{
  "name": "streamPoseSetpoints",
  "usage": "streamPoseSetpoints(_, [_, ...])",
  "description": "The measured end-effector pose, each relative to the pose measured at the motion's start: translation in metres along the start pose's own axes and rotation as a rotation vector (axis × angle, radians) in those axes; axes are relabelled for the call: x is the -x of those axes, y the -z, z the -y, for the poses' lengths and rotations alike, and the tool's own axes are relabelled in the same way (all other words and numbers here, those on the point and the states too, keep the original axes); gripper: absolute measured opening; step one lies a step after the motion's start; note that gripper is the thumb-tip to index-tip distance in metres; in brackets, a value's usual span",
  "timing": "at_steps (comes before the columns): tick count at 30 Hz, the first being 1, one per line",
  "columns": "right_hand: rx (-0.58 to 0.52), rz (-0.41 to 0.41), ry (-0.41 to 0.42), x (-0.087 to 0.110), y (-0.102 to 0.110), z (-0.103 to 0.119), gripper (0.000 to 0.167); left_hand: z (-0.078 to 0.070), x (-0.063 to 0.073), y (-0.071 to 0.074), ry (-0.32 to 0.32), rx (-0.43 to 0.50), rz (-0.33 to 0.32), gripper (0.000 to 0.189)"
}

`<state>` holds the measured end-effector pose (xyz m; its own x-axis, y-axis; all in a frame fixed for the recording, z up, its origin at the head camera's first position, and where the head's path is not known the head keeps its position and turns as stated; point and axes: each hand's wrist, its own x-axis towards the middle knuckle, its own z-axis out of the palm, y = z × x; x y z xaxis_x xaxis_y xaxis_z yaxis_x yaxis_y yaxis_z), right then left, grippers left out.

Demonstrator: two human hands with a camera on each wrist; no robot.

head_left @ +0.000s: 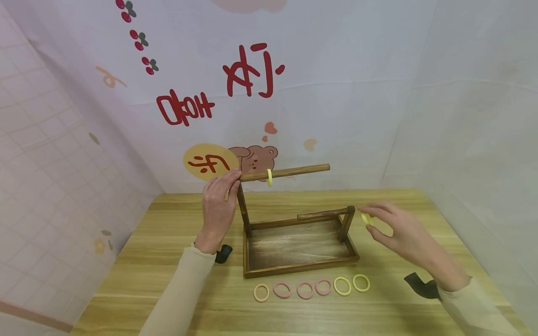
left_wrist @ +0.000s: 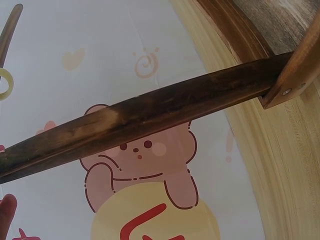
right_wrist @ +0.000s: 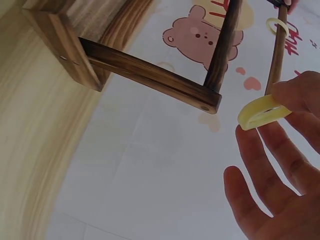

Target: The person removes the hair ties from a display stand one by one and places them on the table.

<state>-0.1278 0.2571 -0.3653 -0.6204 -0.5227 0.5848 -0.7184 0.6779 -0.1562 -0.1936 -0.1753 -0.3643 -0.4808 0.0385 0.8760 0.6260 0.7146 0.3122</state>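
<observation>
A dark wooden rack (head_left: 301, 271) stands on the table, with a tray base and two uprights bearing horizontal rods. My left hand (head_left: 218, 205) grips the top of its taller left upright. Partway along the upper rod (head_left: 302, 170) hangs one yellow ring (head_left: 270, 177). Beyond the shorter right upright, my right hand (head_left: 405, 233) pinches another yellow ring (right_wrist: 250, 116) between thumb and fingers, apart from the rack. The lower rod (head_left: 319, 214) carries no ring. Only a fingertip (left_wrist: 7, 210) of the left hand shows in the left wrist view.
In front of the rack lies a row of rings: an orange one (head_left: 261, 293), several pink ones (head_left: 282, 290) and two yellow ones (head_left: 342, 286). Black straps (head_left: 421, 285) show near both wrists. A printed cloth (head_left: 357, 93) hangs behind the table (head_left: 201, 308).
</observation>
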Motion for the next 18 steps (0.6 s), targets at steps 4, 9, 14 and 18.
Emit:
streamPoseSetpoints(4, [0.002,0.006,0.013,0.009,0.000,0.000,0.060,0.000,0.000,0.001,0.001,-0.002,0.009,0.023])
streamPoseSetpoints(9, [0.007,0.035,0.000,0.022,-0.003,0.001,0.061,0.001,0.000,0.000,-0.005,-0.007,0.010,0.024])
streamPoseSetpoints(14, [0.011,0.061,-0.008,0.034,-0.003,0.004,0.062,0.001,-0.001,0.000,-0.009,-0.004,0.006,0.024])
streamPoseSetpoints(18, [0.018,0.088,-0.020,0.045,-0.005,0.006,0.062,0.001,-0.001,0.000,-0.009,-0.001,0.001,0.024])
